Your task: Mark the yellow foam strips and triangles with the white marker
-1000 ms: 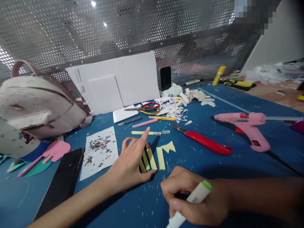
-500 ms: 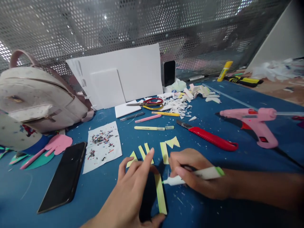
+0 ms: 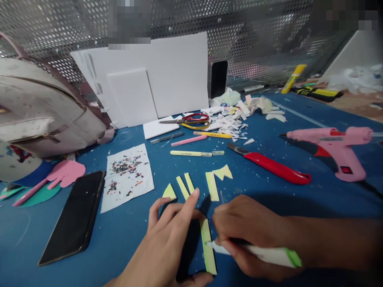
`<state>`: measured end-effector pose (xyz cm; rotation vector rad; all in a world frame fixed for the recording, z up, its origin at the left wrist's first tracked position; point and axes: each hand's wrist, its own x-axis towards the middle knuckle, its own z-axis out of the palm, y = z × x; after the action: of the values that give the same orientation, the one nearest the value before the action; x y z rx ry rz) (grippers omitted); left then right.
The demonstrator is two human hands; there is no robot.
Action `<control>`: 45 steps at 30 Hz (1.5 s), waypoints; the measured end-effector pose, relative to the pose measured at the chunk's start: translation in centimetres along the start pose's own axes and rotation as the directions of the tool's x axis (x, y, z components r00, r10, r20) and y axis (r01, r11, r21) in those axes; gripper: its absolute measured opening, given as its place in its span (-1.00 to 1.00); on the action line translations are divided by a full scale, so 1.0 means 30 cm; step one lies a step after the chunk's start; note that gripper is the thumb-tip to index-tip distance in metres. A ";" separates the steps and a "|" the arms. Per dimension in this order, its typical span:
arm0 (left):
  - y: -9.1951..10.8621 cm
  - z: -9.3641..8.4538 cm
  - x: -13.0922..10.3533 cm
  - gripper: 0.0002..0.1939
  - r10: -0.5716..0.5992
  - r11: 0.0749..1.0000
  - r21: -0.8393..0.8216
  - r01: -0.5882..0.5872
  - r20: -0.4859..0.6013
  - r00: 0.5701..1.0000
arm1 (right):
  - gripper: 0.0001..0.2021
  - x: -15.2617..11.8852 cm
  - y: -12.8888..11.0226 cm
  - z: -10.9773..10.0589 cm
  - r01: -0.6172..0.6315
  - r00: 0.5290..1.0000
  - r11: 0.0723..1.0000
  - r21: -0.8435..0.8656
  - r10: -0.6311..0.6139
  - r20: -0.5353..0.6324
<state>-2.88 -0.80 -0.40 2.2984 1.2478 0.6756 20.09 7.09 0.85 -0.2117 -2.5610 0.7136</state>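
My left hand (image 3: 169, 235) steadies a narrow yellow-green strip (image 3: 210, 259) on the blue tabletop, a fingertip at its far end and the thumb at its near end. In my right hand (image 3: 247, 227) is a white marker (image 3: 271, 255) with a green end, held like a pen. Its tip touches the strip's right side around the middle, where a darker green mark shows. Just beyond my fingers lie a small triangle (image 3: 170, 192), two thin strips (image 3: 182, 188), a wider strip (image 3: 212, 186) and a notched piece (image 3: 223, 172), all yellow-green.
A red utility knife (image 3: 277, 167) and a pink glue gun (image 3: 344, 147) lie to the right. Pens (image 3: 190, 153), scissors (image 3: 196, 120) and white scraps (image 3: 230, 121) are farther back. On the left are a black phone (image 3: 73, 217), a speckled paper sheet (image 3: 128, 175) and a backpack (image 3: 54, 107).
The marker tip has moved nearer along the strip, from close to its far end to about its middle. My left hand keeps its hold. The view has shifted slightly.
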 end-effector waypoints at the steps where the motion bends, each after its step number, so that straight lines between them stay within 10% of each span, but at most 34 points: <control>1: 0.001 0.000 0.002 0.34 0.000 1.000 0.007 0.000 -0.003 1.000 | -0.90 -0.001 -0.004 0.002 0.013 1.000 1.000 0.010 -0.013 0.014; 9: 0.001 0.010 -0.013 0.23 -0.003 0.999 -0.032 0.002 -0.028 1.000 | -0.83 0.010 0.000 -0.025 -0.128 0.992 0.992 0.021 0.127 0.024; 14: 0.005 0.006 -0.008 0.24 0.020 1.000 -0.008 -0.020 -0.044 0.999 | -0.91 -0.001 -0.008 0.001 0.058 0.997 0.993 0.107 -0.062 0.037; 20: 0.017 -0.015 0.001 0.32 -0.027 0.998 0.055 0.026 0.018 0.999 | -0.84 0.010 -0.019 -0.022 -0.093 0.995 0.995 0.018 0.093 0.034; 26: 0.021 -0.031 0.001 0.36 0.014 0.994 0.112 -0.019 0.040 0.999 | -0.92 -0.003 -0.011 0.011 0.111 0.991 0.979 0.173 -0.122 0.057; 33: 0.008 -0.016 -0.002 0.35 0.028 0.994 0.101 -0.028 -0.002 1.000 | -0.90 -0.001 -0.018 0.000 -0.016 0.999 0.992 0.124 0.010 0.050; 38: 0.016 -0.024 0.002 0.37 0.015 0.992 0.123 -0.019 0.039 0.999 | -0.89 0.002 -0.020 0.009 0.091 0.990 0.957 0.275 -0.117 0.078; 45: 0.025 -0.026 0.003 0.38 -0.017 0.995 0.096 0.014 0.036 0.999 | -0.86 0.008 -0.047 -0.020 -0.089 0.996 0.959 0.271 0.090 0.007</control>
<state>-2.84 -1.00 0.66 2.3649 1.3063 0.5769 20.14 6.24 2.13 -0.2393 -2.4265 1.0853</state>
